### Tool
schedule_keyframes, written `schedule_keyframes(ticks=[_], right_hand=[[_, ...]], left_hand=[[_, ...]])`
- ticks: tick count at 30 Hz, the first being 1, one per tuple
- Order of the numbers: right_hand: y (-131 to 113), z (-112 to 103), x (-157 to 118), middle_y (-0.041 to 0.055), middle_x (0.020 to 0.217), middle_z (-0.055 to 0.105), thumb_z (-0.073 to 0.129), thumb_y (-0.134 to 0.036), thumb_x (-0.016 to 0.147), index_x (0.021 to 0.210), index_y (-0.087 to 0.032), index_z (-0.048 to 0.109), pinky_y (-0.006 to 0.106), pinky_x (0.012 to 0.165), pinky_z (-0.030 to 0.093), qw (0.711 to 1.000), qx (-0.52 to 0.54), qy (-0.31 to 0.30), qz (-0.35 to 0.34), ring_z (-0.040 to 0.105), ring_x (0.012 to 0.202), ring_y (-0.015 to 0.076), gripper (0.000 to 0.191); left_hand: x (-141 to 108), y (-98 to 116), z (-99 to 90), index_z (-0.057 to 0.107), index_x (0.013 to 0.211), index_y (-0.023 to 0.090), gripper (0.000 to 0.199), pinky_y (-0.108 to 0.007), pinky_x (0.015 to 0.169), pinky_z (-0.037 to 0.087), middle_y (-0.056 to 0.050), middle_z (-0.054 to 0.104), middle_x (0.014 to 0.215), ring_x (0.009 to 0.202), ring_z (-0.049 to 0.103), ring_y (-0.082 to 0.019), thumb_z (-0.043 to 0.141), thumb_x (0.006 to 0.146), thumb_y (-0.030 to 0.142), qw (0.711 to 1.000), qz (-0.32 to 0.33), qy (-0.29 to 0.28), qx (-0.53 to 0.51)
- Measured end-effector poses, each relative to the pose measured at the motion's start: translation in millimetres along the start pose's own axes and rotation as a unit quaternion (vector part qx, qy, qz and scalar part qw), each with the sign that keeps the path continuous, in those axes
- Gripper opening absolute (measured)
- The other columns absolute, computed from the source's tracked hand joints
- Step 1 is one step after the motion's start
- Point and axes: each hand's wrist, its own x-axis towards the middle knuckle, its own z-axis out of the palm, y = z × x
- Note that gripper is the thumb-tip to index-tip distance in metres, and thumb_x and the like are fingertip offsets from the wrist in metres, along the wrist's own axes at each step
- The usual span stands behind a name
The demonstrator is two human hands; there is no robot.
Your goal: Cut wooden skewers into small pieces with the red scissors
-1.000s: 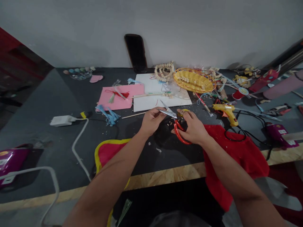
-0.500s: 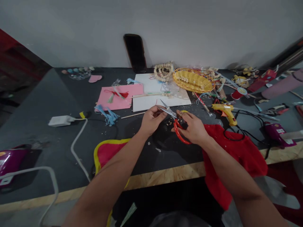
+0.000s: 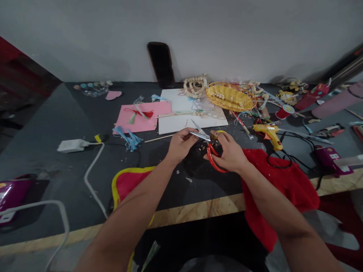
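Note:
Red-handled scissors [image 3: 212,158] are in my right hand [image 3: 231,152], its fingers wrapped about the handles. Their blades stand apart and point up and left, over the white board. My left hand [image 3: 182,146] is closed in a pinch beside the lower blade; a thin red thread [image 3: 186,123] rises at its fingertips, though what lies inside the pinch is hidden. Small pale bits [image 3: 202,146] are scattered on the dark table between the hands. Beyond them lies a white board [image 3: 181,126], with a thin stick across it.
A pink sheet [image 3: 143,122] with tassels lies left of the board, blue tassels [image 3: 130,141] in front. A yellow basket [image 3: 229,97] stands behind. To the right are a yellow glue gun [image 3: 268,134] with its cord and a red cloth [image 3: 279,177]. A phone [image 3: 161,64] leans on the wall.
Both hands stay in nearly the same place. The scissor blades look slightly wider apart, and the whole view has shifted a little.

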Motion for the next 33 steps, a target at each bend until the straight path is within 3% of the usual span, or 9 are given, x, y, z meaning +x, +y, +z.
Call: schedule_keyframes(ticks=[12, 21, 28, 33], right_hand=[[2.9, 2.8, -0.1, 0.0128, 0.127, 0.059, 0.068, -0.05, 0.077, 0.137, -0.021, 0.044, 0.051, 0.104, 0.045, 0.999, 0.03, 0.01, -0.015, 0.051, 0.123, 0.0302, 0.071], [-3.6, -1.7, -2.5, 0.0133, 0.123, 0.062, 0.066, -0.05, 0.08, 0.13, -0.02, 0.051, 0.046, 0.099, 0.049, 0.999, 0.034, 0.011, -0.011, 0.058, 0.117, 0.0296, 0.061], [-2.1, 1.2, -2.0, 0.0137, 0.123, 0.062, 0.067, -0.052, 0.079, 0.129, -0.018, 0.051, 0.045, 0.095, 0.052, 0.999, 0.04, 0.017, 0.004, 0.058, 0.115, 0.0286, 0.063], [-2.2, -0.5, -1.0, 0.0127, 0.127, 0.058, 0.066, -0.056, 0.077, 0.135, -0.021, 0.044, 0.05, 0.099, 0.049, 1.0, 0.016, 0.002, 0.016, 0.051, 0.123, 0.0316, 0.071]], left_hand=[[-2.3, 6.0, 3.0, 0.069, 0.076, 0.016, 0.039, -0.026, 0.066, 0.047, -0.001, 0.066, 0.07, 0.066, 0.058, -0.013, 0.081, 0.059, 0.05, 1.0, 0.004, -0.005, -0.005], [-1.7, 0.7, -1.4, 0.07, 0.081, 0.017, 0.033, -0.023, 0.067, 0.047, -0.001, 0.068, 0.076, 0.069, 0.06, -0.012, 0.08, 0.064, 0.043, 1.0, 0.018, 0.002, 0.012], [-1.9, 3.9, 0.1, 0.07, 0.079, 0.017, 0.036, -0.025, 0.068, 0.048, -0.002, 0.068, 0.075, 0.07, 0.06, -0.013, 0.081, 0.062, 0.046, 1.0, 0.011, 0.008, 0.017], [-0.9, 0.8, -0.2, 0.071, 0.08, 0.016, 0.038, -0.024, 0.065, 0.047, -0.001, 0.068, 0.072, 0.066, 0.059, -0.013, 0.081, 0.061, 0.048, 1.0, 0.0, 0.005, -0.002]])
